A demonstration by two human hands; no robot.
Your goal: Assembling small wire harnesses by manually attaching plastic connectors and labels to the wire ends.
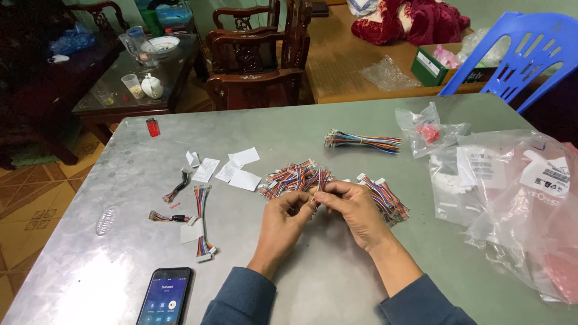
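My left hand [288,213] and my right hand [355,207] meet over the middle of the grey metal table [313,283]. Together they pinch a short multicoloured ribbon cable [321,180] that stands up between the fingertips. Just behind the hands lies a pile of similar striped cables with white connectors [292,177]. Another heap of cables [386,198] rests right of my right hand. A tied bundle of cables [363,141] lies farther back.
Loose cables [201,222] and white paper slips [238,168] lie at the left. A phone [165,296] with a lit screen sits at the near edge. Clear plastic bags [512,198] crowd the right side. A red lighter [153,127] stands far left. A blue plastic chair [518,54] and wooden chairs stand behind.
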